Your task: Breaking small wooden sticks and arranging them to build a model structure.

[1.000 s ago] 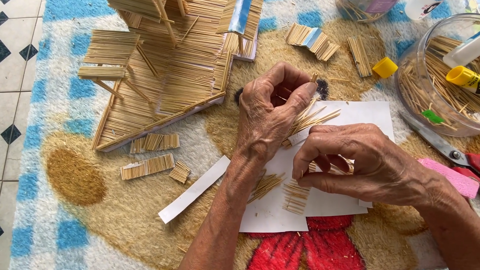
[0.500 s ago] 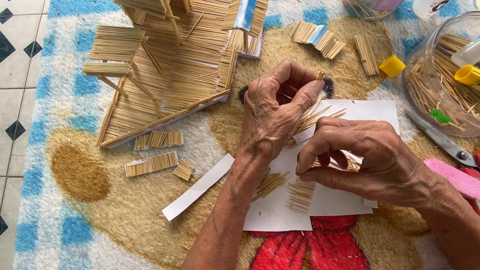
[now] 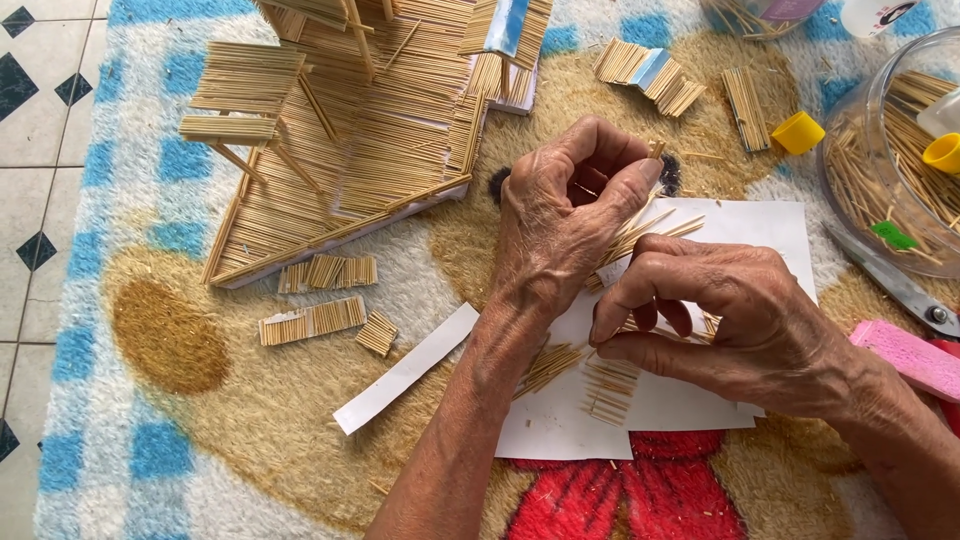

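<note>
My left hand point(image 3: 560, 225) is curled above a white sheet of paper point(image 3: 760, 235), pinching a small bunch of thin wooden sticks point(image 3: 640, 232) that fan out to the right. My right hand point(image 3: 720, 315) sits just below it, fingers bent and closed on several sticks over the paper. Loose rows of sticks point(image 3: 610, 388) lie on the sheet under both hands. A model house made of glued sticks point(image 3: 360, 140) stands at the upper left.
Small glued stick panels point(image 3: 312, 320) and a white paper strip point(image 3: 405, 370) lie on the patterned rug point(image 3: 200, 430). A clear jar of sticks point(image 3: 880, 150), a yellow cap point(image 3: 797, 132), scissors point(image 3: 900, 285) and a pink block point(image 3: 905, 355) sit at right.
Both hands stay over the paper with small finger movements; the right hand has drawn slightly closer to the left hand's bunch of sticks.
</note>
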